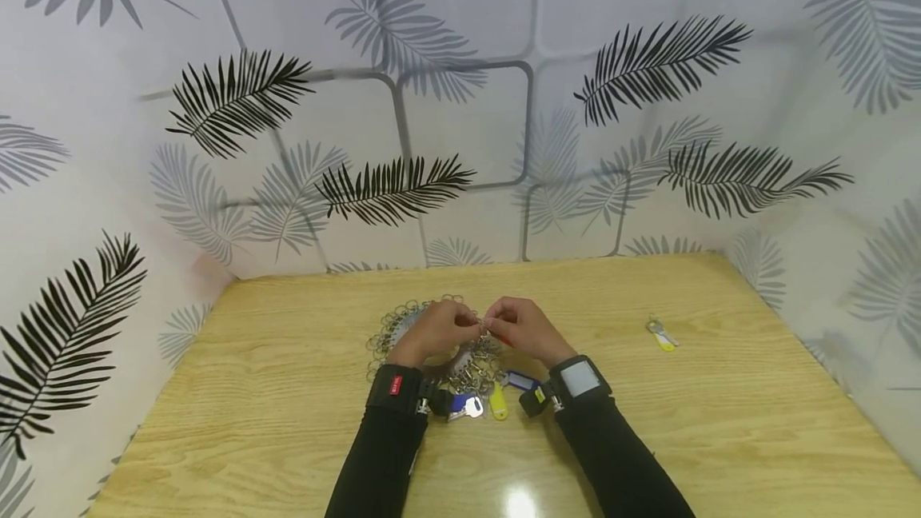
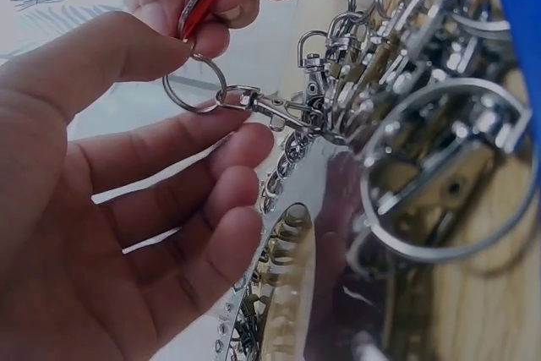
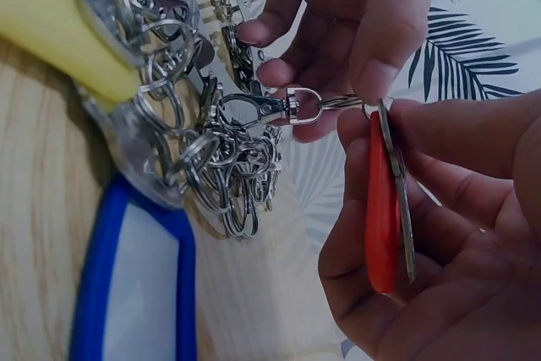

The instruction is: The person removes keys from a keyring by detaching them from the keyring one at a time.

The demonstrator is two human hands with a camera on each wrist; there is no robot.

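Over the pile of metal key rings and swivel clasps (image 1: 475, 374), both hands meet fingertip to fingertip. My left hand (image 1: 440, 332) pinches a split key ring (image 2: 190, 109) between thumb and index finger, its other fingers loosely bent below. That ring is linked to a silver swivel clasp (image 2: 266, 107), which reaches back to the cluster. With thumb and fingers, my right hand (image 1: 527, 332) holds a red key tag (image 3: 382, 209) and a metal key (image 3: 406, 217) lying flat against it. The top of the key and tag sits right at the ring, partly hidden by fingertips.
In front of the pile lie a blue-framed tag (image 1: 521, 380), a yellow tag (image 1: 498, 402) and a silver key (image 1: 472, 406) by another blue tag. Farther right on the wooden table (image 1: 719, 422) is a key with a yellow tag (image 1: 665, 344). A leaf-patterned wall (image 1: 489, 222) stands behind.
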